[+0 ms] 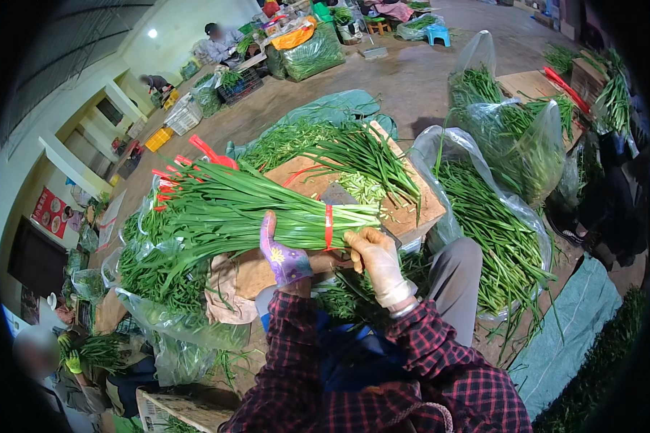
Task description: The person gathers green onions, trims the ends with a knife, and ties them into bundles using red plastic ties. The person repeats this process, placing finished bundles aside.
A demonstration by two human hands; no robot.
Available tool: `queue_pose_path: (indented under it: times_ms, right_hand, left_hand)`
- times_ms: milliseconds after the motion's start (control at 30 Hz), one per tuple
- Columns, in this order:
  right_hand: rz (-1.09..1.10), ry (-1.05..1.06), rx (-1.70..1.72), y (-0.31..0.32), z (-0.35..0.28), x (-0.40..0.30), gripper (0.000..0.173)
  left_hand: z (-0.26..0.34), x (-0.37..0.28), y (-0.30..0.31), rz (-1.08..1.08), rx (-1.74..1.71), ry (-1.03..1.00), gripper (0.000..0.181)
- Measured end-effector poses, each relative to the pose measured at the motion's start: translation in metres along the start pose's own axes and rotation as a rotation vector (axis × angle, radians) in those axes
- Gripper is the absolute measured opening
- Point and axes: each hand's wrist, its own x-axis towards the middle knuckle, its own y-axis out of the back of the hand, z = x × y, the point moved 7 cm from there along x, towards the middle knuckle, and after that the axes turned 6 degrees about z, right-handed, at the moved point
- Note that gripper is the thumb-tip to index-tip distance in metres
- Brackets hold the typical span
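A long bundle of garlic chives (260, 208) lies across in front of me, its leafy tips to the left and its pale stalk ends to the right. A red band (329, 226) circles it near the stalk ends. My left hand (284, 260), in a purple floral glove, cradles the bundle from below with the thumb up its near side. My right hand (378, 262), in a pale thin glove, has its fingers curled against the bundle's lower edge, right of the band. Whatever sits between those fingertips is hidden. Behind the bundle, a grey metal blade (340, 194) partly shows.
A wooden board (430, 208) bears loose chives (368, 157) and cut stalk pieces (364, 187). Red strips (211, 151) stand at its left. Chive-filled plastic bags flank me, one at right (482, 216). Several people work nearby, one at lower left (81, 373).
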Motion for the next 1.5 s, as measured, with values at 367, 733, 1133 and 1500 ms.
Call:
queue_pose_path:
  times_ms: [367,733,1133,1500]
  right_hand:
    - [-0.875,-0.050,0.359,0.020,-0.029,-0.077,0.014]
    - [0.227,0.952,-1.206,-0.018,-0.069,-0.047,0.022]
    - [0.170,0.762,-0.915,-0.018,-0.055,-0.019,0.018]
    - [0.209,0.413,-0.486,0.035,-0.061,-0.038,0.015]
  left_hand:
    - [0.016,0.018,0.019,0.001,-0.027,0.113,0.037]
    - [0.005,0.002,0.000,-0.024,-0.054,0.072,0.028]
    - [0.011,-0.016,-0.003,-0.006,0.114,-0.020,0.032]
    - [0.012,0.013,0.010,-0.077,-0.128,0.180,0.045]
